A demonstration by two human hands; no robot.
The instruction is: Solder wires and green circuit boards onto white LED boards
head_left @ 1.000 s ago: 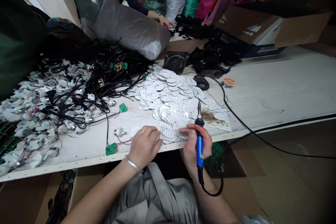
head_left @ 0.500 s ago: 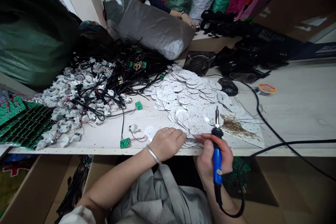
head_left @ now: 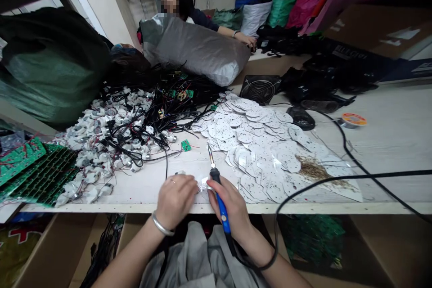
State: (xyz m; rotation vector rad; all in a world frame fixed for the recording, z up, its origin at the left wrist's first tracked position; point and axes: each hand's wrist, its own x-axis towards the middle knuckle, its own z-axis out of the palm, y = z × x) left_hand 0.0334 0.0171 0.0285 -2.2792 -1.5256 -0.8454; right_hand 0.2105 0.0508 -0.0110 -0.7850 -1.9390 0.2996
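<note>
My right hand (head_left: 232,209) is closed around the blue handle of a soldering iron (head_left: 222,204), its metal tip pointing up and away from me. The thumb and fingertips of that hand are at a small clear-white round piece (head_left: 203,183) near the table's front edge. My left hand (head_left: 177,200), with a bracelet on the wrist, is curled just left of that piece. Its fingertips point down and hide whatever they grip. A white part (head_left: 180,173) peeks out behind its knuckles. A black cable (head_left: 166,162) runs down to this hand from the pile.
White round boards (head_left: 256,144) lie heaped at centre right, beside brown crumbs (head_left: 313,168). White motor parts (head_left: 111,135), black cables and green circuit boards (head_left: 50,166) fill the left. Solder wire (head_left: 353,119) and a fan (head_left: 259,89) stand farther back. A person (head_left: 202,20) sits opposite.
Both hands have moved left, from the heap of white boards to the small round piece. The soldering iron came along in my right hand. The small green board near the edge is now covered.
</note>
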